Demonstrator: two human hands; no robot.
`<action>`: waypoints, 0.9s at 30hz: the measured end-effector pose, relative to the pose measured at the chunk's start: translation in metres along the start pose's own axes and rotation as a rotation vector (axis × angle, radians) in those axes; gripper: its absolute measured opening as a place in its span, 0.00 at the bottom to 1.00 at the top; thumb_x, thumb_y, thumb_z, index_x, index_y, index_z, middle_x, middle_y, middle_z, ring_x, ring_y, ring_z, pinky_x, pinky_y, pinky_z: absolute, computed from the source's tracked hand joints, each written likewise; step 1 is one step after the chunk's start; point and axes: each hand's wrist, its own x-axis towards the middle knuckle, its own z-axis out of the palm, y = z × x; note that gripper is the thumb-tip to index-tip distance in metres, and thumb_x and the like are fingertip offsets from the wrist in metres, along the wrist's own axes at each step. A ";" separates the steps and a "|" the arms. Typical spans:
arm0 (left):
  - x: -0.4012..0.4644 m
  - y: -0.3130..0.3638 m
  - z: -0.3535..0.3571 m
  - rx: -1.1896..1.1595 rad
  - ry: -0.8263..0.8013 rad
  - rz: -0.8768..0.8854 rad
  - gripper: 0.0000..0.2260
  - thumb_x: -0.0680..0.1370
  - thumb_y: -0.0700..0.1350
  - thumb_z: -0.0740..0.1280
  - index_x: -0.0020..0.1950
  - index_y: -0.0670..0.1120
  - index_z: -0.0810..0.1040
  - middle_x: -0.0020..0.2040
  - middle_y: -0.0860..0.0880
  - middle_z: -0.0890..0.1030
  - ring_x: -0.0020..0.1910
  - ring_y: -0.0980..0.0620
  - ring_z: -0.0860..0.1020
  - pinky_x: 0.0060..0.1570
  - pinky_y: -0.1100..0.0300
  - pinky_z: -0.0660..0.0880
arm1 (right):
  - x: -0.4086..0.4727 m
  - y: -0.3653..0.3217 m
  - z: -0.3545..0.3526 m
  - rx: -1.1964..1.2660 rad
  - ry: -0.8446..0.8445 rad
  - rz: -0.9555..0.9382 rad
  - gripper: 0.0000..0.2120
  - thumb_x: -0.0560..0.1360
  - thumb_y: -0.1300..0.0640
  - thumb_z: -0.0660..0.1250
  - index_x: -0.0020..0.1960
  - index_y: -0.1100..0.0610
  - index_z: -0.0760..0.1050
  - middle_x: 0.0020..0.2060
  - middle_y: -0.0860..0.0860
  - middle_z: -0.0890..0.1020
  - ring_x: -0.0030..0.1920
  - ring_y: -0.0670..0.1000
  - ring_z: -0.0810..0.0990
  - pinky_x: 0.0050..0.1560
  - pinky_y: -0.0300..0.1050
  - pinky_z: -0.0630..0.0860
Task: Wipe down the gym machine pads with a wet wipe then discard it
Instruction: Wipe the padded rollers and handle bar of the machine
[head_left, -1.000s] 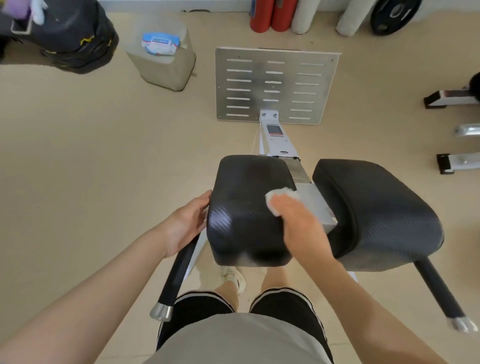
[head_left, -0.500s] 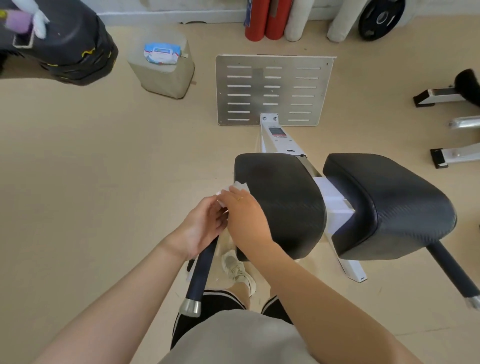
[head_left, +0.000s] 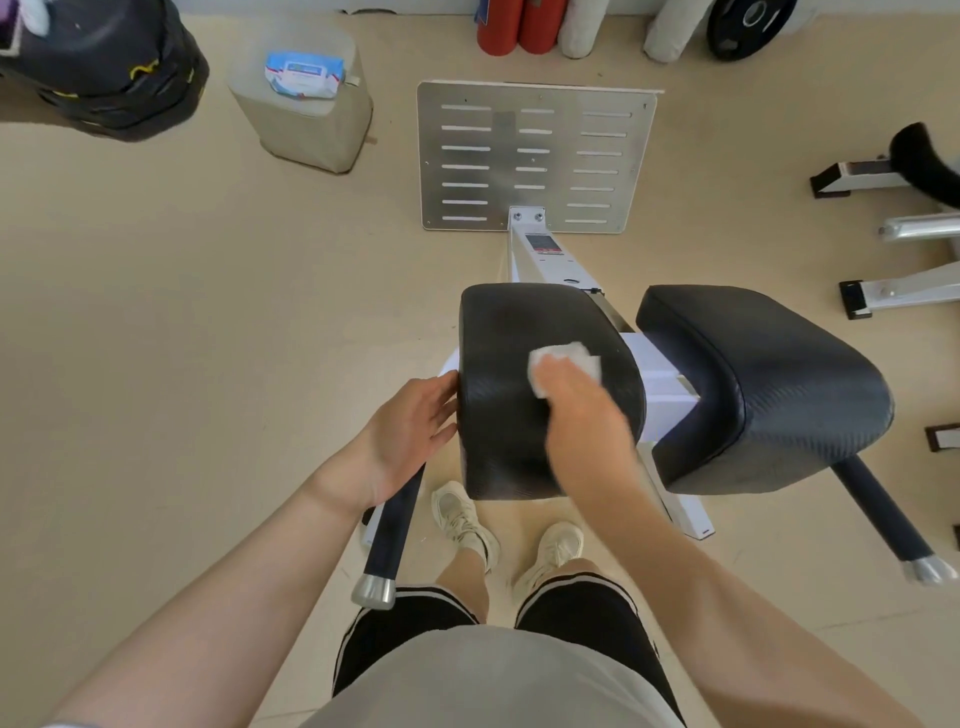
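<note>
Our right hand (head_left: 582, 410) presses the wet wipe (head_left: 563, 361) onto the left pad (head_left: 519, 374), fingers curled over it; left hand (head_left: 410, 431), fingers relaxed, steadies its side above beige floor (head_left: 208, 338).

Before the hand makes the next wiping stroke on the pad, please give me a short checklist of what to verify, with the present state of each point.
1. Wet wipe under the right hand: ok, it is pressed on top of the left pad.
2. Left hand steadies the pad: ok, open fingers rest on its left side.
3. Right pad free to be wiped: ok, nothing lies on it.
4. Wipe wet enough: cannot tell.
5. Spare wipes: ok, a wipes pack lies on the grey bin.
6. The bin takes waste: cannot tell.
</note>
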 end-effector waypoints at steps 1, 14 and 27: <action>0.001 -0.001 -0.001 -0.018 0.003 0.006 0.19 0.81 0.45 0.47 0.68 0.48 0.69 0.68 0.53 0.71 0.69 0.56 0.68 0.70 0.57 0.61 | -0.004 -0.015 0.010 -0.015 -0.007 -0.107 0.17 0.74 0.68 0.58 0.60 0.57 0.71 0.53 0.51 0.75 0.54 0.53 0.76 0.53 0.46 0.73; 0.006 -0.017 0.002 -0.057 0.034 0.089 0.20 0.81 0.47 0.47 0.72 0.48 0.65 0.69 0.54 0.70 0.69 0.57 0.66 0.69 0.59 0.61 | -0.015 0.051 0.004 0.015 0.094 -0.009 0.23 0.76 0.73 0.56 0.69 0.58 0.68 0.69 0.53 0.69 0.71 0.53 0.63 0.72 0.48 0.56; 0.005 -0.031 0.009 -0.134 0.137 0.158 0.19 0.81 0.47 0.49 0.68 0.47 0.70 0.66 0.51 0.74 0.66 0.57 0.71 0.67 0.60 0.65 | -0.017 -0.008 0.060 -0.098 0.082 -0.425 0.20 0.74 0.57 0.63 0.64 0.64 0.72 0.63 0.58 0.76 0.65 0.57 0.72 0.66 0.55 0.65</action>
